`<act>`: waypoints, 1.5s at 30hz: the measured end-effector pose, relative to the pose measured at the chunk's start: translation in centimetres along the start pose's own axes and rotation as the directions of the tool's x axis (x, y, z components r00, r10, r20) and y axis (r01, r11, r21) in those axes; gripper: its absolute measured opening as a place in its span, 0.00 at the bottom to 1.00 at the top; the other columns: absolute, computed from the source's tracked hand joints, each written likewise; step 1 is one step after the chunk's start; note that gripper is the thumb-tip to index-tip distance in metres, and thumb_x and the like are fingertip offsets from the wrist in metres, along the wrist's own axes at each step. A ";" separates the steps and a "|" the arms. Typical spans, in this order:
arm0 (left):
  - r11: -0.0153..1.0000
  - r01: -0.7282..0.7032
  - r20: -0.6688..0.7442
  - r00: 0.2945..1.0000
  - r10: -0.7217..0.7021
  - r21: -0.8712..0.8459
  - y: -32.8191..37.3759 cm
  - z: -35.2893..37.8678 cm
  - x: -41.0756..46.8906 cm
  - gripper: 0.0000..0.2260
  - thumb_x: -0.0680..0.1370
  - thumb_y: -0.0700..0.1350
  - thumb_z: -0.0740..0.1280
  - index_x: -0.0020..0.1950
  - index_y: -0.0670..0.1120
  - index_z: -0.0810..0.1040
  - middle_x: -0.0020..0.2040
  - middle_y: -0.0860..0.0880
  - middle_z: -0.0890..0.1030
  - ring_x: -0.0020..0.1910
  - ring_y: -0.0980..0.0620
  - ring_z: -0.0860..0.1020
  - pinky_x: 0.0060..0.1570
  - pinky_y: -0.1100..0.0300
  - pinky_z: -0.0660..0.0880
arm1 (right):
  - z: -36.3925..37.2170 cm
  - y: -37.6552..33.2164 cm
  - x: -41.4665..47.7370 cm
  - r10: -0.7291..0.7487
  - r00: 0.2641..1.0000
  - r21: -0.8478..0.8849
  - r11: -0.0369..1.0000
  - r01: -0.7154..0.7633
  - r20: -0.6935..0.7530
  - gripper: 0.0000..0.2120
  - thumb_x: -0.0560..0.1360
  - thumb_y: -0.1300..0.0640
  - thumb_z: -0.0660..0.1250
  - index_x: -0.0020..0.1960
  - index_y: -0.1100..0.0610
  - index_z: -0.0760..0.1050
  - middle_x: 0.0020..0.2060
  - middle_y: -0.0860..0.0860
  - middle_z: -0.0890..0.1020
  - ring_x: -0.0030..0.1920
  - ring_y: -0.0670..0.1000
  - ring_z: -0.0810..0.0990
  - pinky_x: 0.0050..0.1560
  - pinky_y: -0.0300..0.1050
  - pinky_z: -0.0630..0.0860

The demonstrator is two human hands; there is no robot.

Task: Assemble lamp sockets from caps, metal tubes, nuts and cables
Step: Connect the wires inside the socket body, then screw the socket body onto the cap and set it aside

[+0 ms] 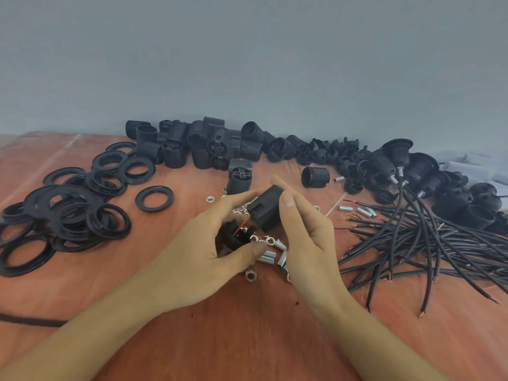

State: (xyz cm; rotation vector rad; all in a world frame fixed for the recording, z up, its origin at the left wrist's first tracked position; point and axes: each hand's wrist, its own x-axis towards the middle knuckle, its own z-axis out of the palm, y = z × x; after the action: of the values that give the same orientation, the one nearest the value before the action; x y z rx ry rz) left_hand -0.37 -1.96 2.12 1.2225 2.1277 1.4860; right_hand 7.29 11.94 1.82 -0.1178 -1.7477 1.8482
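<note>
right hand [302, 237] pinches the socket shell [265, 210]; left hand [198, 254] grips the wired cap [233, 235] just below the shell; line them up squarely before joining.

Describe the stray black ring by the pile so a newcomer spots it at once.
Find the heap of black rings on the left of the reddish table. Just right of it, toward the left hand, one ring lies flat. Unlike the rest it overlaps nothing, with bare table all round.
</note>
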 end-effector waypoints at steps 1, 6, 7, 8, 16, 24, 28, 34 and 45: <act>1.000 -0.004 0.001 1.000 0.004 -0.009 0.0 0.0 0.0 0.28 0.73 0.51 0.69 0.71 0.66 0.65 0.53 0.59 0.81 0.54 0.56 0.80 0.52 0.61 0.76 | -0.1 0.0 0.0 0.022 1.000 -0.003 1.000 -0.022 0.021 0.21 0.76 0.48 0.59 0.66 0.52 0.76 0.53 0.46 0.85 0.57 0.41 0.81 0.56 0.32 0.74; 0.999 0.017 -0.021 1.000 -0.018 -0.040 -0.3 0.0 0.0 0.33 0.70 0.48 0.71 0.72 0.64 0.63 0.61 0.63 0.78 0.60 0.61 0.78 0.58 0.57 0.74 | 0.0 -0.3 0.0 0.006 1.000 0.017 1.000 -0.006 -0.005 0.21 0.75 0.50 0.63 0.64 0.58 0.78 0.52 0.50 0.86 0.54 0.44 0.83 0.51 0.32 0.76; 0.998 0.016 -0.045 0.999 -0.018 -0.059 -0.4 0.0 0.1 0.34 0.69 0.49 0.74 0.72 0.62 0.64 0.61 0.63 0.79 0.59 0.60 0.79 0.58 0.57 0.74 | 0.0 -0.4 0.1 -0.007 1.000 0.021 1.000 0.008 -0.016 0.20 0.74 0.51 0.63 0.62 0.58 0.79 0.49 0.48 0.86 0.51 0.43 0.84 0.49 0.31 0.76; 0.996 0.025 -0.084 0.996 -0.032 -0.089 -0.4 0.1 0.2 0.34 0.66 0.51 0.77 0.69 0.61 0.68 0.60 0.62 0.80 0.56 0.60 0.80 0.56 0.57 0.76 | 0.0 -0.5 0.1 -0.023 0.999 0.020 1.000 0.024 -0.027 0.18 0.74 0.51 0.64 0.60 0.58 0.80 0.46 0.46 0.86 0.48 0.41 0.84 0.46 0.31 0.77; 0.982 0.041 -0.112 0.992 -0.062 -0.184 0.2 -0.1 0.2 0.19 0.69 0.57 0.76 0.59 0.62 0.81 0.38 0.51 0.85 0.31 0.50 0.83 0.30 0.64 0.77 | -0.1 -0.8 0.2 -0.094 0.993 -0.005 0.996 0.094 -0.070 0.15 0.71 0.51 0.67 0.55 0.54 0.81 0.44 0.45 0.86 0.44 0.41 0.84 0.44 0.33 0.77; 0.999 -0.033 -0.103 0.994 0.031 -0.023 0.8 0.3 -0.1 0.26 0.73 0.62 0.68 0.70 0.58 0.71 0.35 0.61 0.81 0.26 0.60 0.77 0.32 0.71 0.72 | 0.0 -0.6 0.0 -0.084 0.996 -0.095 0.992 0.080 -0.031 0.17 0.75 0.52 0.65 0.62 0.55 0.79 0.52 0.55 0.83 0.52 0.49 0.83 0.54 0.45 0.79; 0.995 -0.088 -0.080 0.993 0.092 0.051 0.8 0.1 -0.1 0.27 0.74 0.61 0.67 0.71 0.56 0.70 0.40 0.71 0.79 0.37 0.72 0.77 0.38 0.79 0.68 | -0.2 -0.7 0.1 -0.076 0.997 -0.094 0.993 0.075 -0.010 0.18 0.75 0.50 0.66 0.63 0.55 0.78 0.53 0.58 0.83 0.54 0.54 0.83 0.56 0.51 0.80; 0.981 -0.156 -0.005 0.988 0.157 0.112 0.9 -0.1 0.0 0.20 0.76 0.61 0.62 0.68 0.64 0.68 0.49 0.71 0.80 0.45 0.71 0.78 0.43 0.79 0.69 | -0.6 -0.4 0.2 -0.073 0.995 -0.199 0.976 0.085 0.069 0.20 0.73 0.49 0.66 0.63 0.53 0.79 0.51 0.61 0.83 0.51 0.61 0.82 0.53 0.57 0.80; 0.965 0.022 0.227 0.973 0.039 -0.262 -0.2 -0.9 0.1 0.16 0.79 0.52 0.65 0.67 0.60 0.75 0.34 0.49 0.80 0.29 0.54 0.76 0.33 0.64 0.74 | -1.9 -1.0 1.4 0.232 0.960 -0.227 0.955 -0.193 0.159 0.18 0.76 0.43 0.67 0.45 0.58 0.77 0.31 0.54 0.73 0.26 0.46 0.69 0.26 0.35 0.67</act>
State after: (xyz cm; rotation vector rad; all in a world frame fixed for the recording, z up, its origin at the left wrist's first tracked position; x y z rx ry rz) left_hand -1.09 -2.44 2.34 1.2388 1.7155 1.4913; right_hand 7.28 14.21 2.98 -0.2329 -2.1311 1.8679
